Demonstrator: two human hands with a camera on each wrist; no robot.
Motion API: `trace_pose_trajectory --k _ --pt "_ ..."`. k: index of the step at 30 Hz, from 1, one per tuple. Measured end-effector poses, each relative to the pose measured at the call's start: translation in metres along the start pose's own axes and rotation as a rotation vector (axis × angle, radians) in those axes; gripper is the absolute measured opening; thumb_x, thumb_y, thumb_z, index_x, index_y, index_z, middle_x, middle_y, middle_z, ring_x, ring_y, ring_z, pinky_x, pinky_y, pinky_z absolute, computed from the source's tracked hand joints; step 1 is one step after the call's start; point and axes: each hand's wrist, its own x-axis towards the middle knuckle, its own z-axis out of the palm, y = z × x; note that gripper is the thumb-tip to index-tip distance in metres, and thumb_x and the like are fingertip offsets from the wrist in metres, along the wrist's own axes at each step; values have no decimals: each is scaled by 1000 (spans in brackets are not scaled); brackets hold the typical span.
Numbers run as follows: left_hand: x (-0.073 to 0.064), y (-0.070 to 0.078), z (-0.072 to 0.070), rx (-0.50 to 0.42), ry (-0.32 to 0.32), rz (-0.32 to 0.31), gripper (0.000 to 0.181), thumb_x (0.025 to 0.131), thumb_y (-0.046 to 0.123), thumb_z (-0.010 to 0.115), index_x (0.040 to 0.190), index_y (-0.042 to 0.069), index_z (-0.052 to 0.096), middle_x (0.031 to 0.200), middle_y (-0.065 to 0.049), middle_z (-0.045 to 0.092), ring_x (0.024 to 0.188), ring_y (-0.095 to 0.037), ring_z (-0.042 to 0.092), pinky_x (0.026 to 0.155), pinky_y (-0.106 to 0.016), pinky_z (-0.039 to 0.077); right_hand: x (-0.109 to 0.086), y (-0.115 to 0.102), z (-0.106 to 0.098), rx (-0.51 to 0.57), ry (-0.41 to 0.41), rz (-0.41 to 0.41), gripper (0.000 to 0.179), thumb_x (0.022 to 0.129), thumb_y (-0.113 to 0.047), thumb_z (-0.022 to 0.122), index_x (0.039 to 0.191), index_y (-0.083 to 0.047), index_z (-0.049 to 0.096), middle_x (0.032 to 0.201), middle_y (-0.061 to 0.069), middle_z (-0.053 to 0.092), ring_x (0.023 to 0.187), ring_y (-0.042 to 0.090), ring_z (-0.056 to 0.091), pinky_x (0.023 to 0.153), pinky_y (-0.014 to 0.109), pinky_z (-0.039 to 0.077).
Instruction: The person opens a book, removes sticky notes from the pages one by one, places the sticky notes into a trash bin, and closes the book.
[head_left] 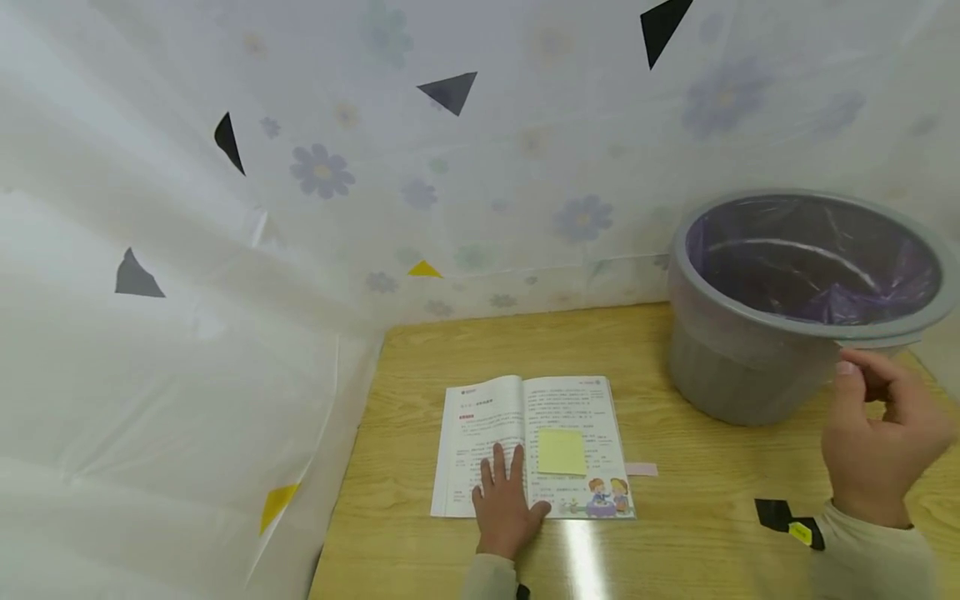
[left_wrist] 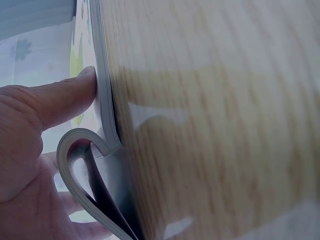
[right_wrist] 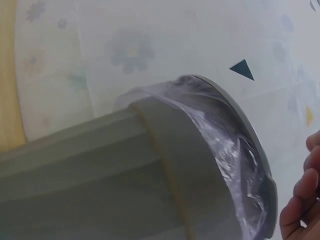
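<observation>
Left hand [head_left: 506,508]: laid out at lower centre of head view, fingers spread over left page of open book [head_left: 491,408], thumb reaching past the fold near the bottom edge; not gripping. In left wrist view, thumb at left of frame by the page edges, just above a curled loop of pages. Right hand [head_left: 885,442]: at lower right of head view, fingers curled, thumb and forefinger tips brought close by near rim of grey bin [head_left: 742,367]; cannot tell whether pinching anything. Bin: standing upright at right of frame on wooden table [head_left: 405,467], lined with purplish bag [head_left: 847,304]. Book: lying at lower centre, yellow sticky note [head_left: 561,452] on right page, pink strip [head_left: 642,469] sticking out from right edge. Behind, across upper frame: flower-printed sheet [head_left: 465,192].
</observation>
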Motion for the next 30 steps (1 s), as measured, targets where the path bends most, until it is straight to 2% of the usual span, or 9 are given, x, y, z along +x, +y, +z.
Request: trace_pose_trajectory --k 5,7,9,14,18,24,30 --pt "-4 1 -1 -14 2 1 94 74 46 83 153 24 37 165 -13 26 147 -45 30 109 -70 34 -21 0 8 195 -12 -60 22 86 4 60 89 25 67 83 -24 69 67 -10 50 70 10 38" --pt "-4 1 -2 -20 5 -1 94 74 45 83 153 24 37 165 -14 25 148 -46 30 109 -70 34 -32 1 12 255 -44 -75 20 85 7 61 87 25 66 83 -21 69 67 -7 52 70 10 39" --pt "-5 1 -2 -22 9 -5 94 73 45 83 153 23 38 165 -14 26 148 -46 30 109 -70 34 -44 3 16 270 -103 -92 17 84 9 61 86 25 66 83 -21 68 68 -7 52 70 9 40" --pt "-5 2 -4 -6 4 -7 94 73 47 83 153 24 38 165 -13 25 148 -45 30 109 -69 35 -69 8 21 215 -271 -119 10 82 16 59 86 21 67 84 -25 64 69 -9 51 68 5 41" --pt "-4 2 -4 -2 8 -3 94 73 47 83 152 23 39 164 -13 27 147 -45 31 108 -69 35 -79 12 25 182 -344 -132 13 79 20 59 87 17 69 84 -25 62 69 -10 51 67 4 40" --pt "-3 1 -3 -12 14 -3 94 72 46 83 152 22 39 164 -14 26 147 -46 30 108 -70 35 -92 16 29 126 -451 -127 21 76 21 63 91 9 72 80 -17 62 67 -9 51 65 4 41" --pt "-1 0 0 -6 13 -4 95 72 47 83 152 23 38 165 -13 25 148 -45 30 108 -70 35 -111 18 35 18 -562 -79 21 80 14 67 95 0 75 78 3 70 69 -12 52 61 6 43"
